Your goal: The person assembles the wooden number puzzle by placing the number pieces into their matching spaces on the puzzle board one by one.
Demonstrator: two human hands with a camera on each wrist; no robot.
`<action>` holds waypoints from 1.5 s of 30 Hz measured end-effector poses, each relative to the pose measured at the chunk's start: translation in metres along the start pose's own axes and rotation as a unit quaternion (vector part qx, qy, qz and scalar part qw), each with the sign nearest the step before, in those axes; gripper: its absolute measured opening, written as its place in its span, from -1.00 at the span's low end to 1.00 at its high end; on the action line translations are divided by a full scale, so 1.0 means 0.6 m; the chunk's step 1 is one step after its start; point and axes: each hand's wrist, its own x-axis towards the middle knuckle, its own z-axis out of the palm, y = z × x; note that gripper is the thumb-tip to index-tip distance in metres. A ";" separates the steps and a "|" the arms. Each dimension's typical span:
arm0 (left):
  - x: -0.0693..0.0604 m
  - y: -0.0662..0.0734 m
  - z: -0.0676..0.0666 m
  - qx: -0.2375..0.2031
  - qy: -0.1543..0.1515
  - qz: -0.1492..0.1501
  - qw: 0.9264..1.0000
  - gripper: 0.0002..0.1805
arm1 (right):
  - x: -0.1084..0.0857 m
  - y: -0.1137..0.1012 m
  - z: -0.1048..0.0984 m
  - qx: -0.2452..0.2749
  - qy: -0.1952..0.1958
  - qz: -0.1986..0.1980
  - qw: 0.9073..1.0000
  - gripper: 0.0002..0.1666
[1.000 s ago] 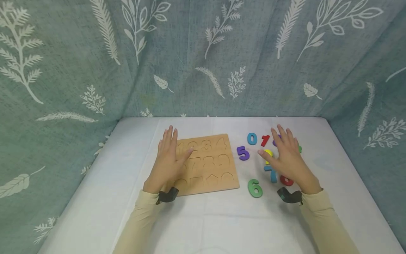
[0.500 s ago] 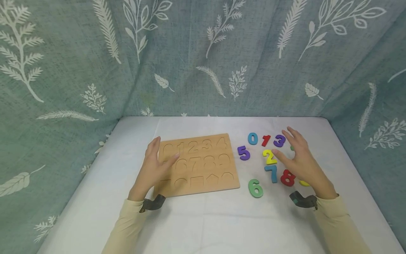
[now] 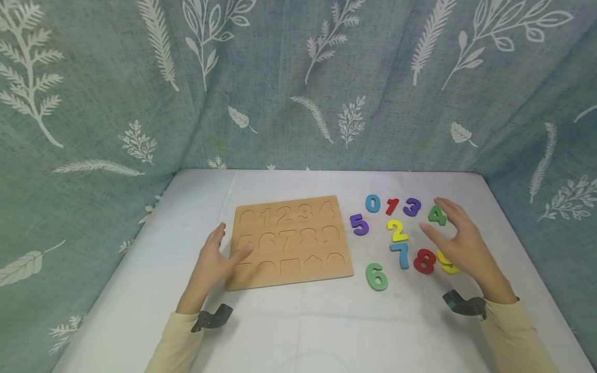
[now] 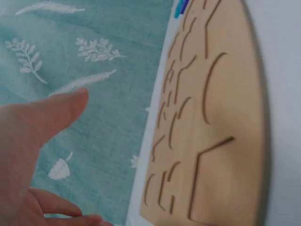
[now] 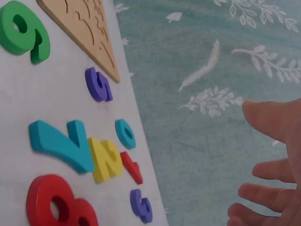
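In the head view a wooden board point(image 3: 289, 243) with number and shape outlines lies left of centre. My left hand point(image 3: 212, 272) hovers at its left edge, fingers spread, holding nothing; its thumb overlaps the board's edge from above. My right hand point(image 3: 468, 254), also empty with fingers apart, is above the right side of the loose numbers. Near it are the green 4 point(image 3: 437, 215), the red 8 point(image 3: 425, 261) and a yellow 9 point(image 3: 448, 263), partly hidden by the hand. The right wrist view shows the blue 7 point(image 5: 61, 146) and yellow 2 point(image 5: 106, 160).
Between board and right hand lie the purple 5 point(image 3: 359, 225), green 6 point(image 3: 376, 276) and blue 0 point(image 3: 372, 203), with the red 1 point(image 3: 392, 206) and purple 3 point(image 3: 412, 207) farther right. A leaf-patterned curtain point(image 3: 280, 119) stands behind the white table point(image 3: 317, 331).
Both hands have moved outward and toward the near side, the left off most of the board, the right farther right. The 4, 8 and 9 are more exposed. Board and numbers have stayed in place.
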 end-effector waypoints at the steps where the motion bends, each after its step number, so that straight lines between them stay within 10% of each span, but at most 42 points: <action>1: -0.003 -0.002 0.000 0.002 -0.004 -0.010 1.000 0.27 | -0.002 0.003 -0.001 0.001 0.003 0.002 1.000 -0.12; 25: -0.036 -0.038 0.027 0.060 -0.051 -0.061 0.995 0.33 | -0.051 0.088 -0.022 -0.011 -0.030 0.044 0.999 -0.15; 45: -0.031 -0.039 0.044 0.110 -0.056 -0.021 0.992 0.39 | -0.083 0.141 -0.020 -0.026 -0.094 0.064 0.993 -0.08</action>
